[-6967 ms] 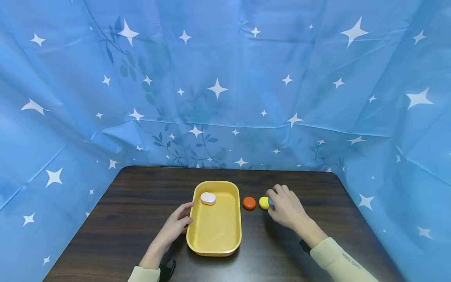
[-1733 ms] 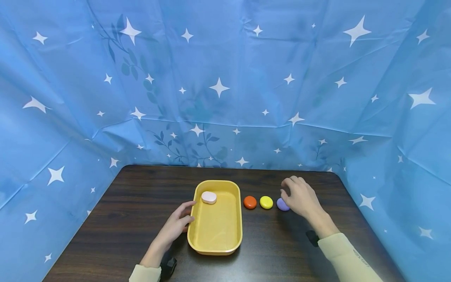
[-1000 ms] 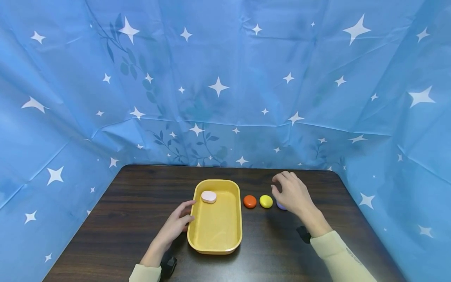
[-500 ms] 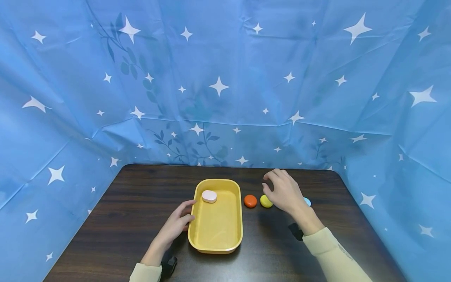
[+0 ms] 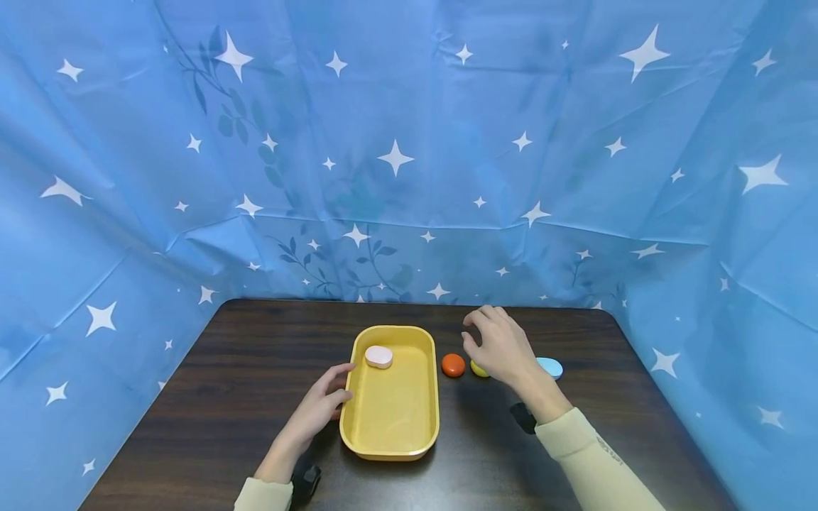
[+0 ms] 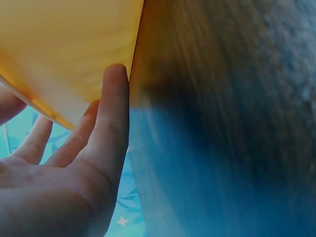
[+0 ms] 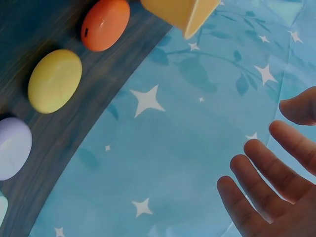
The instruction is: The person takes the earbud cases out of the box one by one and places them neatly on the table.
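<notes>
My left hand (image 5: 311,410) rests at the left side of a yellow tray (image 5: 388,419). In the left wrist view its extended fingers (image 6: 112,103) touch the tray's outer wall. A pale pink oval block (image 5: 379,357) lies inside, near the far left corner. Right of the tray, smooth rounded pieces form a row: orange (image 5: 453,365), yellow (image 5: 479,370), purple (image 7: 12,148) and an oblong light blue one (image 5: 550,367). Above the row hovers my right hand (image 5: 503,349), loosely bent and holding nothing. It hides the purple piece in the head view and part of the yellow one.
The dark wooden table (image 5: 255,355) ends at a far edge just behind the tray and the row. A blue curtain (image 5: 409,177) with white stars hangs behind and on both sides.
Seven seconds ago my right hand held a blue piece beside the yellow one. Since then it has let go, and lately it moves left over the row, uncovering the light blue piece. Left hand and tray stay.
</notes>
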`<state>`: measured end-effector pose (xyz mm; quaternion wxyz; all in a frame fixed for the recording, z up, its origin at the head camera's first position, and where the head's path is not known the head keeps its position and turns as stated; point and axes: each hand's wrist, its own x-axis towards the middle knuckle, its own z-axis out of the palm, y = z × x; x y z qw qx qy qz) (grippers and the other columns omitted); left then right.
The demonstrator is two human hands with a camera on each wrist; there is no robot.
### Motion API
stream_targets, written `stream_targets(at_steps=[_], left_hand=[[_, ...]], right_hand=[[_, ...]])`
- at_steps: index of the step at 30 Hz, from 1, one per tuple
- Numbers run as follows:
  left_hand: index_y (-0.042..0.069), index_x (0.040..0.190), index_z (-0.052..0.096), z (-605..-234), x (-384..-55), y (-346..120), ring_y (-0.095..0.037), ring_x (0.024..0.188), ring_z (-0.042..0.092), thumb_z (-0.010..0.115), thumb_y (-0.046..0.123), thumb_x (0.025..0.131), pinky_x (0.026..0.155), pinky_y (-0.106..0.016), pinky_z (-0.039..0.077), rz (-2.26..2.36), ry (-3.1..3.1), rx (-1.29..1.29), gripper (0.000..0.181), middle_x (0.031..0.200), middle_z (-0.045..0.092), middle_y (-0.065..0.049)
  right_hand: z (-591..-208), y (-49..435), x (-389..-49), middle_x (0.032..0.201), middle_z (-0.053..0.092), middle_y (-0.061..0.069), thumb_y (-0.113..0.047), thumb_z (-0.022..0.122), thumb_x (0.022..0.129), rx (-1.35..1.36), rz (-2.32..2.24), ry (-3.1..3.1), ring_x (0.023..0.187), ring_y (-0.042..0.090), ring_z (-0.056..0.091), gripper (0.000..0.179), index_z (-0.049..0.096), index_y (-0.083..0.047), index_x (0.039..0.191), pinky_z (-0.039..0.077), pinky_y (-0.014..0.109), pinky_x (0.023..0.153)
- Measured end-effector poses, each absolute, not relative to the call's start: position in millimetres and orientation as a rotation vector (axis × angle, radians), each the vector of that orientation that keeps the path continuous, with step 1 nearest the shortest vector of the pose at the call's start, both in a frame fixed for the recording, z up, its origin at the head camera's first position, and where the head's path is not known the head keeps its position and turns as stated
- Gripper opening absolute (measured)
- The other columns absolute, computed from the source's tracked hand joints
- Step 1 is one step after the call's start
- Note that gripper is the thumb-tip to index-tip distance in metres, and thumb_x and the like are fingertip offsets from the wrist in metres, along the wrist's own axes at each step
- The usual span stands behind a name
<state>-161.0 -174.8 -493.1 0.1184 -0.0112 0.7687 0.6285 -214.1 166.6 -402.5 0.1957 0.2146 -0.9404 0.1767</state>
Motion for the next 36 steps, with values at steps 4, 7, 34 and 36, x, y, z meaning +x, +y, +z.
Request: stream_targets(at_steps=[4,7,34,36], left_hand=[[0.012,0.15,0.047,-493,-160,-175,-0.033,0.117,0.062,0.056,0.011,0.099,0.09,-0.051,0.055,1.833,2.255,-0.036,0.052,0.142,0.054,-0.02],[0.012,0.15,0.047,-492,-159,-175,-0.033,0.117,0.062,0.057,0.011,0.099,0.09,-0.052,0.055,1.838,2.255,-0.046,0.052,0.141,0.054,-0.02],[0.012,0.149,0.047,-492,-160,-175,-0.032,0.115,0.062,0.056,0.011,0.099,0.09,-0.051,0.055,1.834,2.257,-0.04,0.051,0.14,0.055,-0.02],[0.012,0.149,0.047,-491,-160,-175,-0.032,0.115,0.062,0.056,0.011,0.1,0.091,-0.051,0.055,1.836,2.256,-0.041,0.051,0.14,0.054,-0.02]], right_hand=[[-402,160,-215,0.105,0.065,0.006,-0.017,0.071,0.09,0.64,0.498,-2.616,0.094,0.025,0.056,0.016,0.07,-0.008,0.104,0.053,0.043,0.081],[-400,153,-216,0.104,0.065,0.006,-0.017,0.072,0.09,0.666,0.504,-2.6,0.093,0.025,0.056,0.017,0.07,-0.008,0.105,0.053,0.043,0.081],[-394,111,-227,0.101,0.064,0.006,-0.015,0.071,0.09,0.762,0.519,-2.597,0.09,0.025,0.056,0.016,0.07,-0.008,0.104,0.053,0.04,0.079],[-395,108,-227,0.101,0.064,0.006,-0.015,0.071,0.09,0.765,0.519,-2.608,0.09,0.025,0.056,0.016,0.07,-0.008,0.104,0.052,0.04,0.078]])
